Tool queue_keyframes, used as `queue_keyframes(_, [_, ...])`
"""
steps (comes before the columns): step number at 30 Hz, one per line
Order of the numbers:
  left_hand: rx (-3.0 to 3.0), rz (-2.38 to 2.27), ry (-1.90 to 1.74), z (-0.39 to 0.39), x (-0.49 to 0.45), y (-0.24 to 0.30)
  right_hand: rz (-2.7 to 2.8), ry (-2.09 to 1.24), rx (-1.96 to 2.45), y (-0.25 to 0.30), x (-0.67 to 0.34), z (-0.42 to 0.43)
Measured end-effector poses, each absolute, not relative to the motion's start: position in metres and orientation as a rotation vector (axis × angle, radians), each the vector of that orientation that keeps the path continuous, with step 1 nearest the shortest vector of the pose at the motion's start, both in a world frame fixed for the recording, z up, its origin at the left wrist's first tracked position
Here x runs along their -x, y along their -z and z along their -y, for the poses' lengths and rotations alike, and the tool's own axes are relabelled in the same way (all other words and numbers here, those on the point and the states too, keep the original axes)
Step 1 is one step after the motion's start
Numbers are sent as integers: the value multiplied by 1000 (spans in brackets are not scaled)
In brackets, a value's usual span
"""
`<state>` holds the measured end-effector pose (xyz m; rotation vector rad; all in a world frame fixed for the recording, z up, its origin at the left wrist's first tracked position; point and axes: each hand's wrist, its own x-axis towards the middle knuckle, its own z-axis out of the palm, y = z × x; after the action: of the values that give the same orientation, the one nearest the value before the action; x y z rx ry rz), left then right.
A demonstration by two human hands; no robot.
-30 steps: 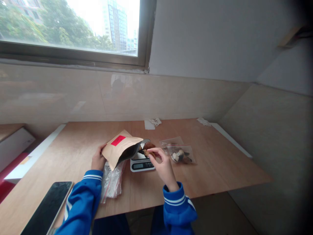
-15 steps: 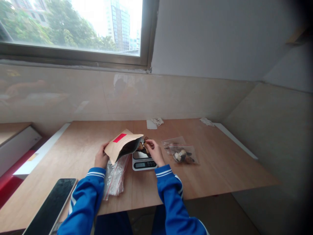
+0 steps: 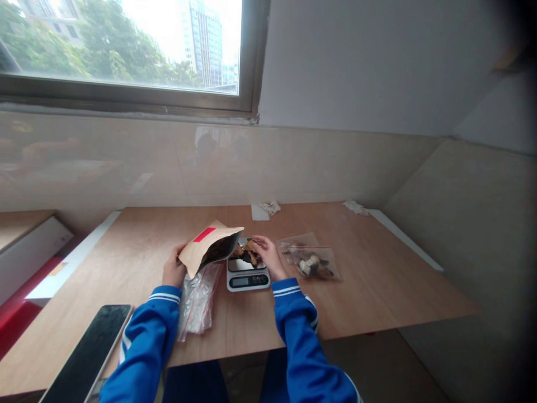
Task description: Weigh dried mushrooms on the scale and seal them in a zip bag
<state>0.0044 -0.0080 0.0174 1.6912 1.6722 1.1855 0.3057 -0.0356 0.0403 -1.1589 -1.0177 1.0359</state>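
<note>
Head view: left hand (image 3: 173, 270) grips the kraft pouch (image 3: 205, 247) at its left end, mouth tilted open toward the scale (image 3: 249, 281). Brown, dried-looking pieces (image 3: 248, 255) lie on the scale. Right hand (image 3: 271, 257) is at the pieces; cannot tell whether its fingers (image 3: 259, 242) are closed on one. Handling, judged: pieces light, possibly brittle, best pinched gently at a thick part; pouch light, flexible, best held at its closed end.

Matt paper pouch (image 3: 199, 249), smooth wood table (image 3: 377, 285)
</note>
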Motion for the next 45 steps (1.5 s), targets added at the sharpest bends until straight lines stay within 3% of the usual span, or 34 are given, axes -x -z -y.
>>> queue_keyframes(11, [-1668,-1678,-1177,8,-5,-18,894,-1123,1040,-34,-313,45])
queue_keyframes(25, [-1732,-1654,-1208,10,-6,-20,805,-592,1231,10,-314,61])
queue_keyframes(37, [-1771,-1676,-1189,7,-1,-14,1280,-216,1401,9,-308,69])
queue_keyframes(45, [-1762,-1673,-1207,3,2,-6,1380,-173,1403,12,-305,66])
